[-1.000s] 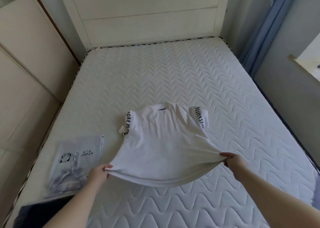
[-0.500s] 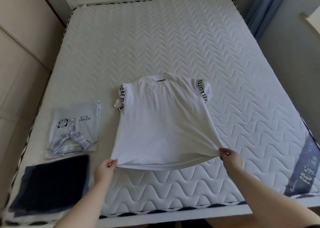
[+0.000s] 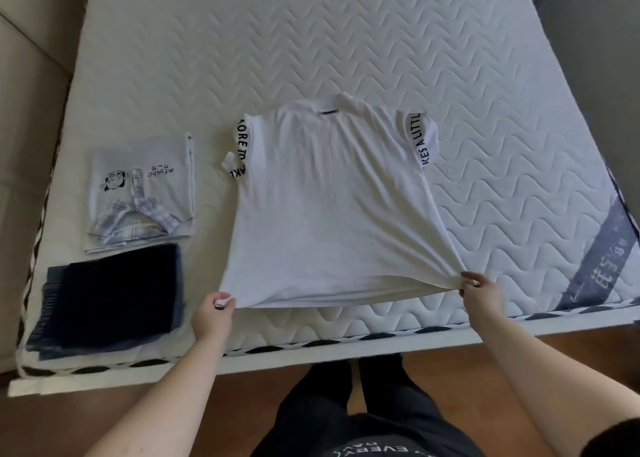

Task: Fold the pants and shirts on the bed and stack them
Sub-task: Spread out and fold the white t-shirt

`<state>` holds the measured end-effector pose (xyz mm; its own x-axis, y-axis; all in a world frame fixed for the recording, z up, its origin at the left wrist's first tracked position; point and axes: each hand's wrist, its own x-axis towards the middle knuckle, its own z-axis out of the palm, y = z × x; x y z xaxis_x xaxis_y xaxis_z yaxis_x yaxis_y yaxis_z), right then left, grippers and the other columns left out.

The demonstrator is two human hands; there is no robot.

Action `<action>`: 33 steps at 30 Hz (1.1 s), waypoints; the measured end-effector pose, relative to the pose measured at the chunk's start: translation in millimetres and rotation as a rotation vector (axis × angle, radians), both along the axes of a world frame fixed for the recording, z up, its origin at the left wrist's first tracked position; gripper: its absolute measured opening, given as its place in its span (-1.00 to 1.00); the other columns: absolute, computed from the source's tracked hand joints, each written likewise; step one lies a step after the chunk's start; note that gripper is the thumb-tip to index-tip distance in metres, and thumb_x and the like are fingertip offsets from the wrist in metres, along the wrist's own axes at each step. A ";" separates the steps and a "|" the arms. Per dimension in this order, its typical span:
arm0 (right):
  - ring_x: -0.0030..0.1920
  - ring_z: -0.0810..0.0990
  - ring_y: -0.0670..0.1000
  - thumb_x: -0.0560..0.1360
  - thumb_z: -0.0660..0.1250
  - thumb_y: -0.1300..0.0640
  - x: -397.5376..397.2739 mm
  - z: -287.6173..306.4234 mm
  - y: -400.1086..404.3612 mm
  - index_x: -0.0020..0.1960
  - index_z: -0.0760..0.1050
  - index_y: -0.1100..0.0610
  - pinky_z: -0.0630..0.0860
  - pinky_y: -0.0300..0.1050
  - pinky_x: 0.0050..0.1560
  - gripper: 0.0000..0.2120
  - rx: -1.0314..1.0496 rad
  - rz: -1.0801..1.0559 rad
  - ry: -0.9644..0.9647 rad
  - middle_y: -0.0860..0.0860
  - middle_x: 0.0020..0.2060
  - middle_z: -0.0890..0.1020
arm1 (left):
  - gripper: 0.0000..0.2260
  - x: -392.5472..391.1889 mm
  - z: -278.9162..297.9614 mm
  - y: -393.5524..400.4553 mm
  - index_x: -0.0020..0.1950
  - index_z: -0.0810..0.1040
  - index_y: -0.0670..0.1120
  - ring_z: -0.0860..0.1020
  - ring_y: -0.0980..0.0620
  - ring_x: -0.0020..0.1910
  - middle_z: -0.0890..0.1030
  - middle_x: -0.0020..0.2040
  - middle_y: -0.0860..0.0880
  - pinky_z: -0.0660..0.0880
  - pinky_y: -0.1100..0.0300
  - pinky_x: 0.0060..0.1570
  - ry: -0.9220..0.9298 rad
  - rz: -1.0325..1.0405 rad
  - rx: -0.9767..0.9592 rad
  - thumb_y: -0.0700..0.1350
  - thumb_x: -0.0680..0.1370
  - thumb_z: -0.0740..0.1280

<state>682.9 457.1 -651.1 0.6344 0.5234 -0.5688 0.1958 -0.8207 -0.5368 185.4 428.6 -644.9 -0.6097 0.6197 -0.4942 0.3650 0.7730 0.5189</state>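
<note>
Hands are doing the work from the foot of the white quilted mattress (image 3: 346, 40), seen through the one head view: the left hand (image 3: 212, 314) is pinching the near left hem corner of the white short-sleeved T-shirt with black lettered sleeve bands (image 3: 329, 207), and the right hand (image 3: 481, 292) is pinching the near right corner, both drawing the hem taut toward the bed's edge. The shirt is lying flat, collar away from the person, probably being stretched smooth so the folds come out clean. Well to its left, a folded pale shirt with a cartoon print (image 3: 142, 193) is sitting just beyond a folded dark navy garment (image 3: 114, 297), likely finished pieces waiting to be stacked.
</note>
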 end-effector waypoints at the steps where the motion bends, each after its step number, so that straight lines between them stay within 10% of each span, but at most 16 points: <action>1: -0.17 0.60 0.16 0.56 0.15 0.27 -2.0 -1.4 -4.2 0.08 0.61 0.04 0.40 -0.08 -0.32 -0.70 0.006 -0.019 0.002 0.22 -0.18 0.63 | -0.95 -1.4 -3.9 -6.4 -0.02 0.60 -0.07 0.53 -0.09 -0.14 0.58 -0.13 -0.05 0.41 0.12 -0.14 -0.010 -0.015 -0.003 -0.17 0.53 0.41; 18: -0.30 0.58 -0.06 0.55 0.29 0.25 29.9 -88.2 -38.2 0.04 0.67 0.02 0.41 -0.24 -0.40 -0.77 0.005 -0.047 -0.022 0.03 -0.30 0.61 | -0.85 -3.9 -106.3 -66.5 -0.04 0.55 0.08 0.63 -0.16 -0.16 0.68 -0.24 -0.03 0.58 -0.05 -0.11 -0.130 0.022 -0.035 -0.18 0.60 0.30; 25: -0.36 0.44 0.04 0.55 0.15 0.30 29.6 -121.8 -61.6 0.24 0.57 0.07 0.37 -0.14 -0.35 -0.64 -0.064 0.082 -0.007 0.10 -0.09 0.58 | -0.85 6.1 -136.7 -76.7 0.10 0.60 -0.05 0.54 -0.20 0.04 0.58 0.11 -0.20 0.48 0.00 0.07 0.143 -0.057 -0.057 -0.18 0.57 0.31; 33: 0.33 0.39 0.18 0.52 0.23 0.28 -36.4 -123.8 -52.2 0.41 0.40 0.09 0.36 0.11 0.31 -0.54 0.026 0.652 -0.276 0.10 0.38 0.40 | -0.69 75.1 -139.2 -62.6 0.25 0.56 -0.16 0.45 -0.21 0.26 0.49 0.26 -0.18 0.38 -0.05 0.23 0.335 -0.731 0.102 -0.22 0.50 0.37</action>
<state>646.5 404.8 -774.9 0.3065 0.8570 -0.4144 0.7746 -0.4775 -0.4147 260.5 366.0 -784.2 -0.1388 0.9507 -0.2772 0.9081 0.2339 0.3475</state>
